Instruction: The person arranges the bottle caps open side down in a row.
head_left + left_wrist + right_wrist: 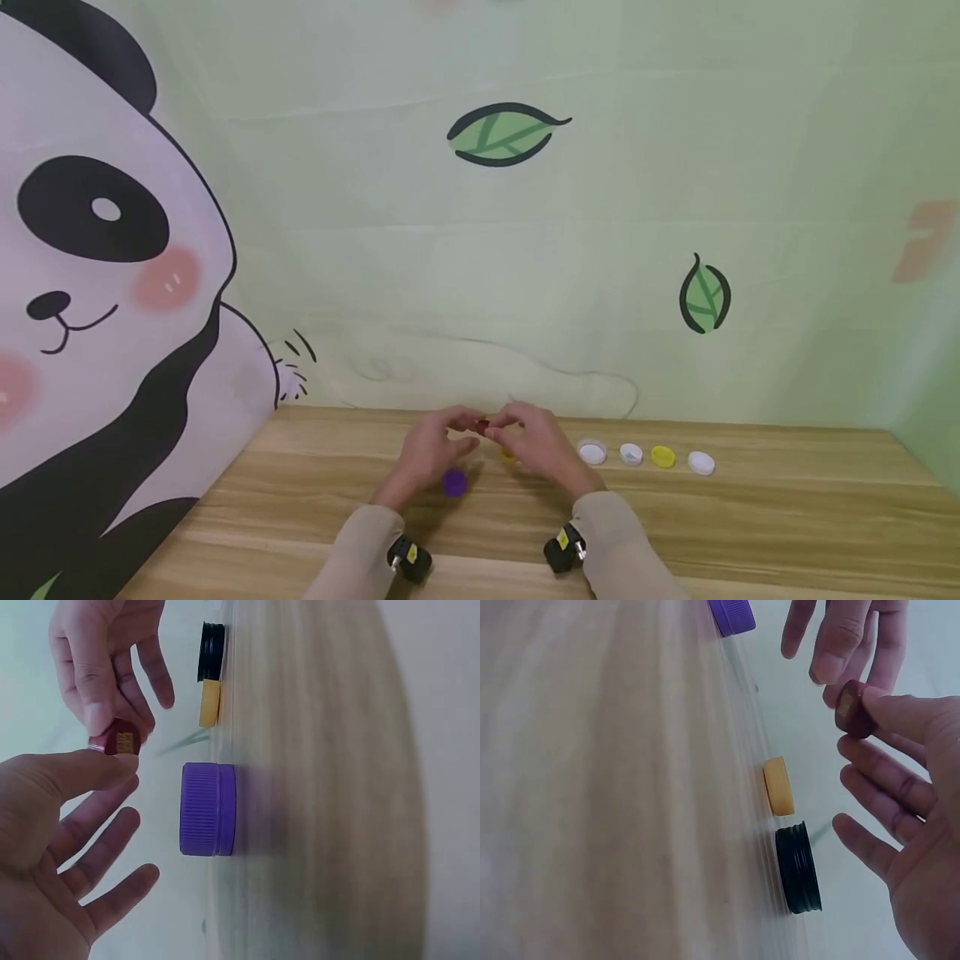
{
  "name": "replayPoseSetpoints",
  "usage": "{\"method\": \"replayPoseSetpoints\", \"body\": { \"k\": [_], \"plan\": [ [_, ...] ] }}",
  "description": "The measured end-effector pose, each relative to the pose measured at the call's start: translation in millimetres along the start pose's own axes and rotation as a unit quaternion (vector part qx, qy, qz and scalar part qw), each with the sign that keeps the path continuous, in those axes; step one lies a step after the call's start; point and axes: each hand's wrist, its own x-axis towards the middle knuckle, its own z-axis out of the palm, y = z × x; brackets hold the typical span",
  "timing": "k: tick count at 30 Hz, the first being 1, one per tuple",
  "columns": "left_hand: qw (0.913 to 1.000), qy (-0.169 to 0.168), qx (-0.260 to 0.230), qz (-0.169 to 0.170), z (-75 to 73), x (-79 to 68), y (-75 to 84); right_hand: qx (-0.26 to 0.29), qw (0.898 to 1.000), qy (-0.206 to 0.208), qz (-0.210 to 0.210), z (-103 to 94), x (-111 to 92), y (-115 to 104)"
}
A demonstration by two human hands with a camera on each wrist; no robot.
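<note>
In the right wrist view, my right hand (922, 810) pinches a small dark red bottle cap (852, 709) with gold marking, held above the table. My left hand (435, 450) is beside the cap, its fingers loosely bent. Its thumb tip stands apart from the cap in the right wrist view; whether its index finger touches the cap's far side I cannot tell. Below the left hand a ribbed purple cap (206, 810) stands on the table. An orange-yellow cap (778, 786) and a black cap (799, 868) stand beneath the right hand; the head view hides the black one.
To the right of my right hand a row of caps runs along the wooden table (787, 517): a larger white cap (592, 452), a smaller white one (631, 453), a yellow cap (663, 456) and another white cap (701, 462). Behind hangs a green printed backdrop (375, 275).
</note>
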Motion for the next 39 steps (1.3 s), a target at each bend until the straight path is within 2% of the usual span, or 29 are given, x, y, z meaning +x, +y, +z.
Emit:
{"method": "replayPoseSetpoints", "body": {
  "k": [5,11,19,24,32,39],
  "plan": [
    [0.9999,0.013,0.003,-0.011,-1.1,-0.1,2.1,0.019,1.0,0.013,0.01,1.3,-3,-2],
    [0.9998,0.016,0.004,-0.01,-6.0,-4.3,3.3,0.052,0.999,0.001,0.006,3.3,-7,-6],
    [0.9999,-0.003,0.007,0.011,-8.8,-5.5,7.5,0.066,0.998,-0.001,0.019,1.6,-13,-8],
    [0.9998,-0.003,-0.001,0.021,-10.3,-6.5,9.9,0.082,0.996,-0.003,0.028,1.5,-15,-6],
    [0.9985,-0.024,0.013,0.047,-10.7,-7.1,11.6,0.131,0.991,-0.006,0.037,1.3,-17,-4],
    [0.997,-0.028,0.022,0.069,-10.5,-7.5,12.1,0.169,0.985,-0.014,0.043,2.5,-17,-3]
  ]
}}
